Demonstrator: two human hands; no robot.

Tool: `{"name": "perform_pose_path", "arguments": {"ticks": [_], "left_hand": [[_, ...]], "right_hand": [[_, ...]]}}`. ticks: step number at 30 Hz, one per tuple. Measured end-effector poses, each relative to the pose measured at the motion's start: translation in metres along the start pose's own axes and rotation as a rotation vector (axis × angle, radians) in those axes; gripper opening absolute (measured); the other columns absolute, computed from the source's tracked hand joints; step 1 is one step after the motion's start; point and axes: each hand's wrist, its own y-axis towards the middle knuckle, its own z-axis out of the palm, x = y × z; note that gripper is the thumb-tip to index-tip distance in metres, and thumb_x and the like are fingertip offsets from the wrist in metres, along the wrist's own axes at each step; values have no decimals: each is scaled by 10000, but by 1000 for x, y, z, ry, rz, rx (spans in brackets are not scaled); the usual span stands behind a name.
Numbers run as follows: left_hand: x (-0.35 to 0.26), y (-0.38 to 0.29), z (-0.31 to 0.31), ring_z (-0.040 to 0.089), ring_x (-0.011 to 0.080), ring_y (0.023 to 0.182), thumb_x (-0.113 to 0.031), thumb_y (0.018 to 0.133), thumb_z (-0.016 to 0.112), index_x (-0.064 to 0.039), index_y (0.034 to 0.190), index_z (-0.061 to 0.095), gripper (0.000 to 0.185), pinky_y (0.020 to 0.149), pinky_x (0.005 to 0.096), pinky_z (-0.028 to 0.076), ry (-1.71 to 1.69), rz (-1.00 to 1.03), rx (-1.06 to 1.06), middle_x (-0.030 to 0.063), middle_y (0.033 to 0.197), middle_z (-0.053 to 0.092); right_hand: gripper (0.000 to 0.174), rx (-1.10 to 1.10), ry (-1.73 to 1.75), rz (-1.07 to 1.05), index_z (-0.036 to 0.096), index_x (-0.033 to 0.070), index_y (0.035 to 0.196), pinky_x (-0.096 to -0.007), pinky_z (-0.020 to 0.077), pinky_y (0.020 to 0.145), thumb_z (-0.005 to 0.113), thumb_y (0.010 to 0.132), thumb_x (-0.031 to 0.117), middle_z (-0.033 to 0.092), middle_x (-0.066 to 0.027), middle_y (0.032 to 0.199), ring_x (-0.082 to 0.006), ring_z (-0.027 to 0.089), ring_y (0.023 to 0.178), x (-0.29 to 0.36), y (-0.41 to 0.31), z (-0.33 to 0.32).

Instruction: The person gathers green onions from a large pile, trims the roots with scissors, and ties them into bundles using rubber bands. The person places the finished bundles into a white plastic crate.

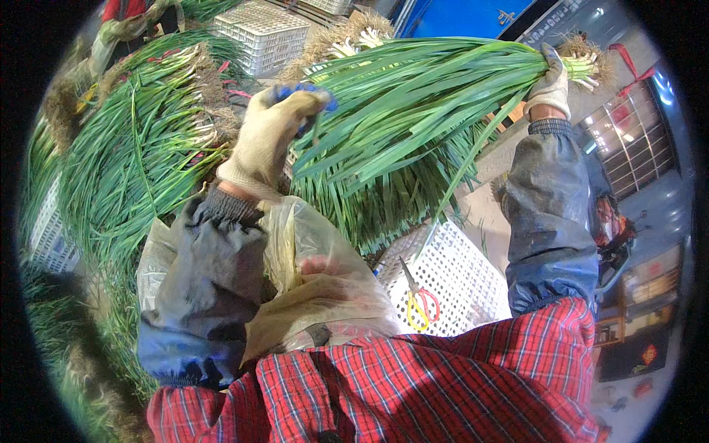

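Observation:
My right hand point(549, 83), in a white work glove, grips a bunch of leafy green stalks point(437, 94) near its rooted white ends, and the long leaves spread leftward. At the left of those leaves, my left hand point(288, 124) is raised in a cream glove with blue-coated fingers. Its fingers are curled, and a thin dark strand hangs by them; what they hold is unclear. Below the held bunch lie more cut green leaves point(382, 205). Scissors point(419, 304) with one yellow and one red handle loop rest on a white perforated plastic crate point(454, 277).
A large heap of green stalks point(122, 149) with roots lies at the left. White crates point(263, 36) stand at the back. A translucent plastic sheet point(332, 288) covers my lap. Another person point(124, 25) is partly visible at the upper left. A parked motorcycle point(615, 227) stands at the right.

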Motion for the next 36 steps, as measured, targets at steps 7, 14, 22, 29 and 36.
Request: {"name": "perform_pose_path", "arguments": {"ticks": [7,14,22,29,36], "left_hand": [[-50,-29,30,608,178,721,-418,718,705,23,957,676,502,674,313,488,796,-183,421,114,840,672],[18,-5,54,593,129,658,-283,748,712,17,935,692,355,612,279,484,841,106,316,77,763,672],[16,-8,19,550,108,689,-333,910,528,-7,935,659,352,643,246,428,343,117,232,40,780,640],[13,-37,42,531,84,566,-379,892,585,-9,959,673,386,506,235,406,510,-397,815,18,690,601],[77,-46,127,549,84,664,-322,814,709,-13,1179,584,494,581,224,431,404,-448,766,1,824,623]], "right_hand": [[250,28,-110,-223,642,47,920,-360,518,719,619,849,286,671,-112,867,-252,637,744,9,-9,9],[229,163,-89,-149,626,46,962,-380,533,725,592,878,256,665,-101,896,-243,638,772,-6,40,-39],[207,122,135,-162,615,92,817,-410,521,690,614,817,299,642,-122,743,-299,617,681,14,-3,-21],[332,78,103,-23,630,39,791,-443,515,717,588,806,368,656,-169,772,-352,618,692,22,2,-39],[332,-7,183,-102,608,31,863,-446,507,727,615,804,358,637,-149,775,-347,606,706,11,-6,-54]]}}
